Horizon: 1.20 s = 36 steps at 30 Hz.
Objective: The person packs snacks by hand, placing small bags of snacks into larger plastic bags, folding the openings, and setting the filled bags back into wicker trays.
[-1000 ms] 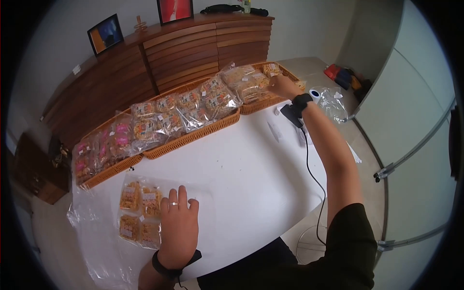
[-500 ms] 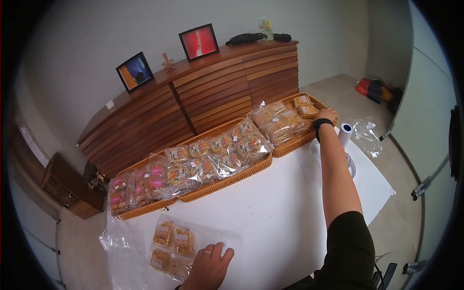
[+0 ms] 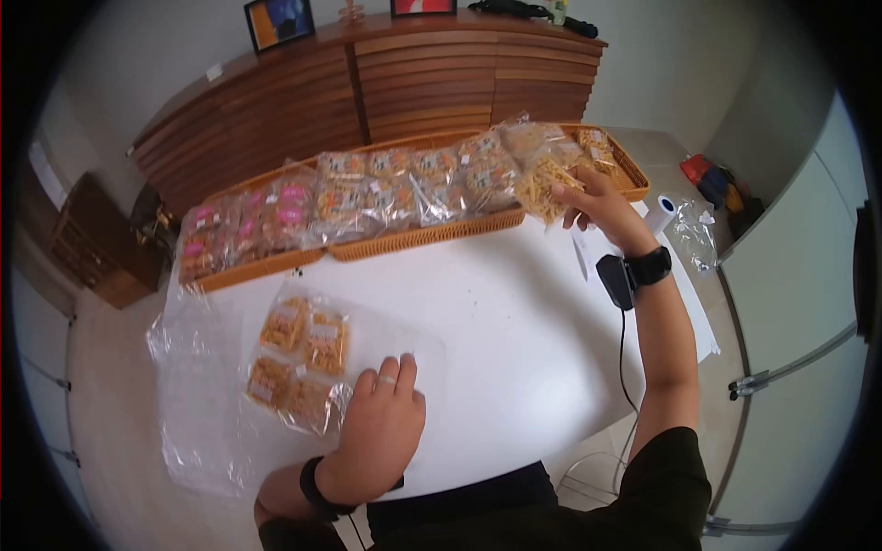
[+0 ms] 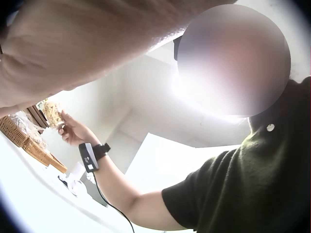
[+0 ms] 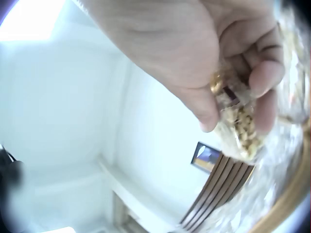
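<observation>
My right hand (image 3: 606, 209) pinches a small clear packet of yellow crispy snack strips (image 3: 544, 188) between thumb and fingers, in front of the right-hand wicker basket (image 3: 638, 174). In the right wrist view the snack packet (image 5: 242, 127) sits between the thumb and curled fingers. My left hand (image 3: 378, 418) rests palm down at the near side of the white table (image 3: 514, 367), fingers loosely extended. Just left of it, several similar snack packets (image 3: 326, 342) lie flat in two rows inside a large clear bag, whose lower right corner meets the hand.
Two more wicker baskets (image 3: 432, 241) hold bagged snacks, some with pink labels (image 3: 292, 217). Clear plastic (image 3: 197, 404) covers the table's left end. A white roll (image 3: 660, 216) stands at the right end, beside crumpled clear plastic (image 3: 696, 234). A wooden sideboard (image 3: 441, 83) stands behind.
My right hand has come back from the right basket, lifting a snack packet toward me and leftward. The left hand stays beside the bagged packets. The head view has shifted.
</observation>
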### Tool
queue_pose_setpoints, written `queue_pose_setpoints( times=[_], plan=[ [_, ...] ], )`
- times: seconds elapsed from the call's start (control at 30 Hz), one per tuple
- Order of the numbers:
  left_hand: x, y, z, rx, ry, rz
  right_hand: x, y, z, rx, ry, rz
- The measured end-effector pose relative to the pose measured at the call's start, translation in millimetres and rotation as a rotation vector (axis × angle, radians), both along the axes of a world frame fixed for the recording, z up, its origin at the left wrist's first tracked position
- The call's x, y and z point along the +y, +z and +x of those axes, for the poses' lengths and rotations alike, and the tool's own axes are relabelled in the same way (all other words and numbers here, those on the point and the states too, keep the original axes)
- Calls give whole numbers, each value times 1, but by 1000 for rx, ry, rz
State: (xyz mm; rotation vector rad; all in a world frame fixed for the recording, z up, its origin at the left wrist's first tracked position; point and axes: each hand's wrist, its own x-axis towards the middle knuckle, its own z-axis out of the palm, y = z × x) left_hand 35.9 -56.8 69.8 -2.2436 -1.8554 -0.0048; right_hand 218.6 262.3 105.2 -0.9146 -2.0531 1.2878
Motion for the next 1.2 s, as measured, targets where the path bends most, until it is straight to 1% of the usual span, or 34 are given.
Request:
queue_pose_setpoints(
  times=[0.03,0.07,0.13,0.17,0.2,0.23,0.27,0.33,0.37,0.4,0.5,0.53,0.57,0.63,0.7,0.77,0.83,0.87,0.9,0.93,0.97,1.0,1.03,1.07,1.1,1.13,1.17,1.2],
  plan=[
    [-2,-2,1,78,59,24,-16,-7,-1,-11,62,-103],
    [-5,-6,2,58,78,8,-31,-11,-3,-21,113,-148],
    [0,-9,3,227,129,78,-55,-14,-3,19,186,-267],
    [5,-4,5,239,170,40,-74,-19,-4,46,231,-353],
    [-2,-3,8,232,255,-14,-101,-27,-3,41,325,-439],
    [0,-5,8,231,287,12,-112,-32,-2,49,349,-474],
    [2,-10,9,232,323,39,-121,-36,2,7,373,-467],
    [2,-15,9,199,337,115,-142,-36,6,-123,414,-391],
    [-1,-15,11,197,387,109,-154,-39,6,-145,420,-370],
    [-1,-14,13,211,389,123,-166,-44,4,-193,429,-308],
    [1,-15,15,205,401,128,-193,-49,-7,-318,380,-160],
    [0,-14,14,186,387,116,-202,-50,-15,-290,378,-208],
    [-1,-13,14,182,388,123,-208,-55,-22,-293,377,-201],
    [-4,-5,14,49,382,76,-214,-69,-37,-38,457,-235],
    [-3,-7,12,46,372,86,-218,-72,-48,-84,484,-192],
    [-4,-6,9,39,371,90,-222,-82,-59,13,516,-107],
    [-4,-3,9,-19,391,88,-221,-87,-68,-28,550,-55],
    [0,-7,11,-24,395,92,-224,-88,-75,-21,539,98],
    [3,-9,14,132,429,62,-227,-88,-82,-12,525,250],
    [5,-12,15,289,460,31,-231,-88,-90,-17,526,253],
    [6,-15,14,285,461,32,-235,-89,-99,28,457,244],
    [2,-11,10,139,417,52,-237,-91,-106,73,388,234],
    [0,-9,8,-7,371,70,-236,-97,-111,70,388,234],
    [3,-9,10,-9,370,70,-233,-108,-116,169,399,37],
    [9,-9,15,85,461,-59,-234,-110,-122,267,406,-161],
    [15,-10,20,179,549,-188,-235,-106,-124,267,406,-161],
    [19,-16,21,179,549,-188,-238,-99,-126,-10,395,3],
    [24,-21,21,392,513,-185,-240,-94,-129,-287,378,167]
  ],
)
